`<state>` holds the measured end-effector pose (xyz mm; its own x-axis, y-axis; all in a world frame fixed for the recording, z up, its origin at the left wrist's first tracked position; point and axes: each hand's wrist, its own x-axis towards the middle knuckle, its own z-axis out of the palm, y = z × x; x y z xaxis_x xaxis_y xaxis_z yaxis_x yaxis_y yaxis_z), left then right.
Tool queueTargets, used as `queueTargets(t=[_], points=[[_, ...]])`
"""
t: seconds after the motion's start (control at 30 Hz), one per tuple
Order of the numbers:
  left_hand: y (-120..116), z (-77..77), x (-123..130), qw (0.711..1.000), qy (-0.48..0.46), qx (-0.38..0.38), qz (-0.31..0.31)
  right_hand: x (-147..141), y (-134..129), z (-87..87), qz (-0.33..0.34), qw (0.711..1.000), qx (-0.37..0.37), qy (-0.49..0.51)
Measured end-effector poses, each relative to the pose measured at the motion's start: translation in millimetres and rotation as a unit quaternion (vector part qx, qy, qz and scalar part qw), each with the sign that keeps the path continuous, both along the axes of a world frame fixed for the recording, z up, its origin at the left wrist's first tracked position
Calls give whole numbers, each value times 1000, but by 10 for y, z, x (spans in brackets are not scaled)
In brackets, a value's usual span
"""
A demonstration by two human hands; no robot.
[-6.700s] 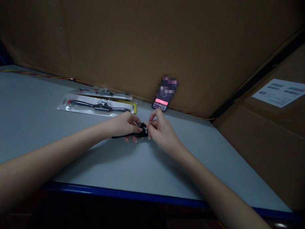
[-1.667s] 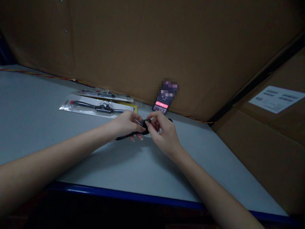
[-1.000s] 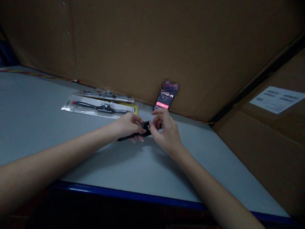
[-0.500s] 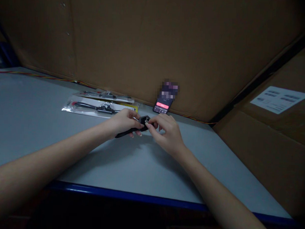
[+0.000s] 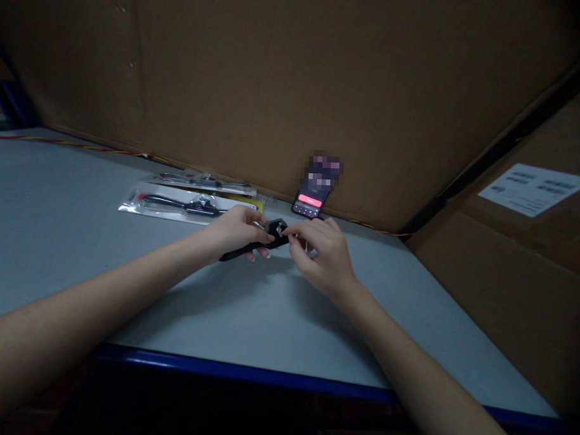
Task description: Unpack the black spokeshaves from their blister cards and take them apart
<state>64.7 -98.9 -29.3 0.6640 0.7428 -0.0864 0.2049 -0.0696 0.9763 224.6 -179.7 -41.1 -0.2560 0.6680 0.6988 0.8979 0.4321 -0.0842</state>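
A black spokeshave is held tilted above the table, with a small metal screw on its middle body. My left hand is closed around its left side, thumb on the body; one black handle sticks out below the fingers. At the right side of the body is my right hand, thumb and index finger pinched close together beside the screw. The tool's right end is hidden behind those fingers.
Two clear packs with similar black tools lie behind my left hand. A lit phone leans on the cardboard wall. Twisted wires run along the table's back edge. A labelled carton stands at right; the table's front edge is blue.
My right thumb and index finger have shifted slightly right, off the screw, so more of it shows. My left hand and the spokeshave are nearly unmoved.
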Motion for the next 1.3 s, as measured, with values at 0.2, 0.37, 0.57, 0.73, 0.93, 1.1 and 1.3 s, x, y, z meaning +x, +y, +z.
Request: queueTargets(t=[0.2, 0.37, 0.57, 0.73, 0.93, 1.1, 1.3], points=[[-22, 25, -1, 1000, -3, -7, 13, -45, -23, 4, 34, 999, -23, 3], [-33, 42, 4, 1000, 6, -5, 16, -7, -12, 14, 0, 1000, -13, -8], [-22, 31, 8, 1000, 9, -3, 25, -4, -17, 14, -28, 999, -1, -17], [-46, 42, 0, 999, 16, -11, 27, -17, 5, -9, -30, 999, -17, 5], [-26, -16, 16, 1000, 2, 20, 20, -83, 24, -45, -60, 997, -26, 33], [-47, -39, 5, 996, -16, 85, -1, -104, 68, -74, -60, 988, -62, 127], [-90, -14, -3, 993, -22, 113, -2, -35, 102, -91, -38, 960, -121, 249]])
